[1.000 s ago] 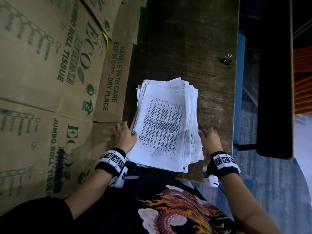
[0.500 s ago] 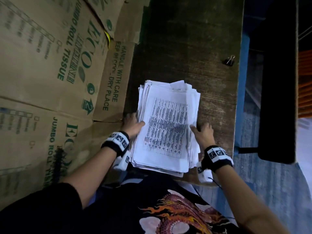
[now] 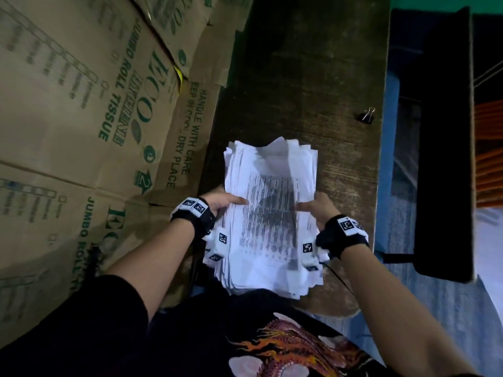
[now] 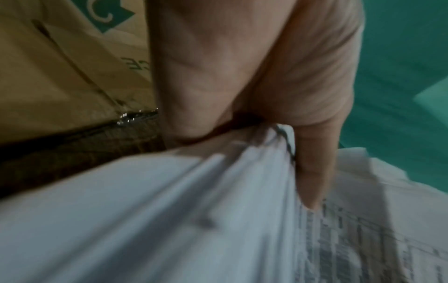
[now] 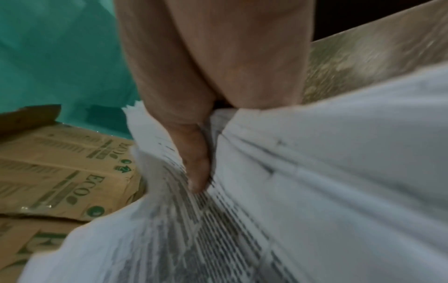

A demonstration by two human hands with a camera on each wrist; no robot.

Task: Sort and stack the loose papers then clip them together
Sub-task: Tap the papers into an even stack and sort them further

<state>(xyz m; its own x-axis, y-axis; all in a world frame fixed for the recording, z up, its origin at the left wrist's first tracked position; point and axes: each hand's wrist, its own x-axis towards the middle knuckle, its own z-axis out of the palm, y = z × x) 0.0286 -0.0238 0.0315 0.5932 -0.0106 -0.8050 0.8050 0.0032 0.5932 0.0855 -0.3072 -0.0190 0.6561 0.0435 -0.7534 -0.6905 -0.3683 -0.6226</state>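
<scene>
Papers gripped both sides, edges still ragged

Papers (image 3: pixel 272 213) are a thick stack, near end over the bench (image 3: pixel 299 77) edge by the torso, and it looks lifted off the wood. Left hand (image 3: pixel 220 202) holds the left edge w/ thumb on top, fingers (image 4: pixel 194 76) curled under; right hand (image 3: pixel 315 210) mirrors it on the right edge, thumb on the print. Sheet edges fan out unevenly at both ends. To do this step well: stand the stack on one edge, loosen the grip a bit, tap on the bench till edges line up, then repeat on the short edge. Binder clip (image 3: pixel 368 115) waits farther off, near the right rim. Cardboard boxes (image 3: pixel 81 118) sit along the left.
</scene>
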